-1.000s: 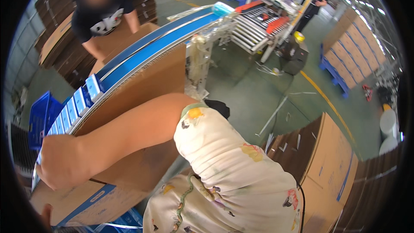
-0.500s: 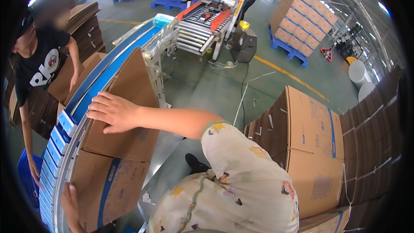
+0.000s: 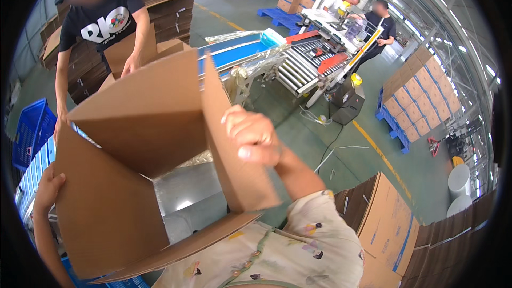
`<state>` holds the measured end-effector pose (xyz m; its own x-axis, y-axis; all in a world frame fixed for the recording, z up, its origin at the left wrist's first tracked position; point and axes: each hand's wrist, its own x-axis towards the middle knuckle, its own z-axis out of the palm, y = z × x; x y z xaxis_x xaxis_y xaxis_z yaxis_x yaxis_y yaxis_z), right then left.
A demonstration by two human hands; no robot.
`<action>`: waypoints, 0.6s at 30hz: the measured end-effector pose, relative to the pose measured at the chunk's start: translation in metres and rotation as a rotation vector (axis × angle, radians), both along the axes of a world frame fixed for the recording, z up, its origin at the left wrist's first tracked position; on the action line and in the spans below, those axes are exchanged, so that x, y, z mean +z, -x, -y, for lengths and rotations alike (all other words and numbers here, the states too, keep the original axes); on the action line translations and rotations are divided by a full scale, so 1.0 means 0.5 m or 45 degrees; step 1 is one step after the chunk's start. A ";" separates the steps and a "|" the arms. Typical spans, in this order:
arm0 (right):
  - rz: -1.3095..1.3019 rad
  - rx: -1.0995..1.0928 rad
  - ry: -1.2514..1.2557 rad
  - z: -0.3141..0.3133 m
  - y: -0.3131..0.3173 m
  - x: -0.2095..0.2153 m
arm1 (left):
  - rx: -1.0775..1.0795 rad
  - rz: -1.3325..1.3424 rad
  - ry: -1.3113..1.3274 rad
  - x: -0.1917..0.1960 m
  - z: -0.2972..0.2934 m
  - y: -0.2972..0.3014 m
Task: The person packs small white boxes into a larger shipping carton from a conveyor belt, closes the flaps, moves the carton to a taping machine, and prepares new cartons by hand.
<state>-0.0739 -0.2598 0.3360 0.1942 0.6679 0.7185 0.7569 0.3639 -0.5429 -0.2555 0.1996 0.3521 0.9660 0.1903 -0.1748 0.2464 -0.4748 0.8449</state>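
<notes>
A brown cardboard box [image 3: 106, 202] stands opened out in front of me, its walls spread and both ends open, so a shiny metal surface [image 3: 194, 194] shows through it. My left hand [image 3: 49, 186] grips the box's left wall, thumb on the near face and the other fingers hidden behind. On the right wall, my right hand [image 3: 253, 136] is closed with curled fingers at the panel's upper edge, slightly blurred. Beyond the box's left side runs a row of blue-and-white packs [image 3: 36, 173], partly covered by the cardboard.
Across the line a co-worker in a black shirt [image 3: 109, 21] handles another carton [image 3: 130, 50]. A blue conveyor belt [image 3: 240, 53] leads to a roller machine [image 3: 298, 66]. Flattened cartons [image 3: 386, 224] are stacked at my right. A blue crate [image 3: 33, 133] sits far left.
The flat folded carton has been lifted and opened into a four-sided box. My right hand has moved right with one wall; my left hand has moved up along the left side. The view has shifted left.
</notes>
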 end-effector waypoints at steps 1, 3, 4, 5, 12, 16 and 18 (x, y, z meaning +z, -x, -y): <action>0.039 0.026 0.081 -0.011 -0.007 -0.009 | -0.027 -0.035 0.192 -0.005 -0.007 0.007; 0.192 0.044 0.061 -0.074 0.009 -0.078 | 0.016 0.172 0.422 -0.070 0.034 0.013; 0.323 0.109 0.182 -0.114 0.032 -0.102 | 0.097 0.312 0.540 -0.124 0.060 0.008; 0.252 0.188 0.162 -0.158 0.056 -0.135 | 0.193 0.450 0.639 -0.166 0.093 0.007; -0.071 0.224 0.679 -0.219 0.089 -0.452 | -0.321 0.818 -0.327 -0.199 0.306 -0.133; -0.938 0.583 0.948 -0.132 0.010 -0.174 | -0.761 0.393 -1.064 -0.357 0.397 -0.185; -0.650 0.350 1.149 -0.065 0.031 -0.040 | -0.763 0.328 -1.049 -0.424 0.391 -0.183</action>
